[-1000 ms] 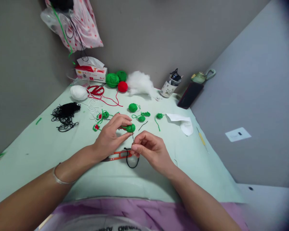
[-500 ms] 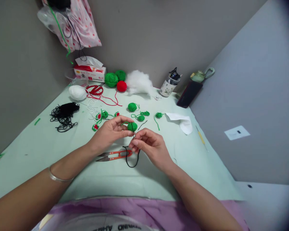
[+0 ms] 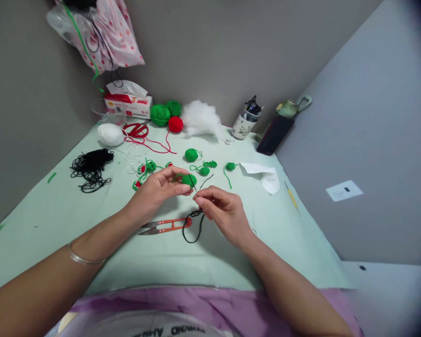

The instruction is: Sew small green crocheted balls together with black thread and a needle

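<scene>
My left hand (image 3: 158, 189) pinches a small green crocheted ball (image 3: 189, 180) just above the pale green table cover (image 3: 56, 220). My right hand (image 3: 221, 211) is closed in a pinch on a thin needle with black thread (image 3: 192, 228); the thread runs up to the ball and loops down onto the cover. Orange thread snips (image 3: 164, 226) lie under and between my hands. Several more small green crocheted pieces (image 3: 204, 171) lie just beyond my fingers.
Along the back stand a tissue box (image 3: 128, 105), green yarn balls (image 3: 160, 114), a red yarn ball (image 3: 175, 124), white stuffing (image 3: 200, 119) and a jar (image 3: 243, 124). A black yarn tangle (image 3: 90, 167) lies left, a white tissue (image 3: 264, 175) and crochet hook (image 3: 292, 198) right.
My right hand has shifted slightly right and up, drawing the needle and black thread away from the ball. My left hand has turned the green ball a little.
</scene>
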Available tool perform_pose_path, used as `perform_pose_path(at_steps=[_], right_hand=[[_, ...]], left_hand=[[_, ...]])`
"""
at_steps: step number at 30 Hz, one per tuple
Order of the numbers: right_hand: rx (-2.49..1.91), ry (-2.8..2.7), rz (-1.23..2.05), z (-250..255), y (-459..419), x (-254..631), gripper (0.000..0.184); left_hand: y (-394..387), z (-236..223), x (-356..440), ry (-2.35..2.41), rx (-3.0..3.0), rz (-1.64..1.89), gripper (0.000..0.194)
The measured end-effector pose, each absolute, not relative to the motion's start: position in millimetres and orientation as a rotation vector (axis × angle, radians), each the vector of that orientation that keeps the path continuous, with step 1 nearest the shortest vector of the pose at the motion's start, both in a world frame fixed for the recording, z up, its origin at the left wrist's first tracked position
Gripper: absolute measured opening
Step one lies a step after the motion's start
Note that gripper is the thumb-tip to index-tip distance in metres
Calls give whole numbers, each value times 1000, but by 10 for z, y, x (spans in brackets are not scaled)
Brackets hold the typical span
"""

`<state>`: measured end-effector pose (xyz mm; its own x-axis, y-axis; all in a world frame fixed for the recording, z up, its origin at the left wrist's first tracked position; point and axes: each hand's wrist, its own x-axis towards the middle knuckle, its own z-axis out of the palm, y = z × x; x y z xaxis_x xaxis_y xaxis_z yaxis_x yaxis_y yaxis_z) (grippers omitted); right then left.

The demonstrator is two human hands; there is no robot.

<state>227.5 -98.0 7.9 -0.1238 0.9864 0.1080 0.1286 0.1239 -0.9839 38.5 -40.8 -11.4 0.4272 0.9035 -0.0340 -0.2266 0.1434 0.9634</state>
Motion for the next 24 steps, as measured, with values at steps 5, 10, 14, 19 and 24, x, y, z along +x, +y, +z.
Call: perform_pose_path(at_steps=[5, 10, 14, 19, 24], right_hand=[[-1234, -1410, 1206, 77, -985, 2251, 19], [-1245, -1436, 1208, 91, -994, 2261, 19], [-1242, -1400, 1285, 105, -996, 2264, 22], [-1227, -1331, 1416, 129, -965, 2291, 24], [-1225, -1323, 1469, 141, -946, 2306, 26]], left_hand=[[-416, -115, 394, 776, 1194, 944, 28], [-425, -108, 402, 806, 1225, 958, 31], [-435, -105, 410, 826, 1254, 973, 30], [-445, -113, 408, 834, 1277, 1016, 31], [-454, -89, 410, 850, 1295, 1019, 31]])
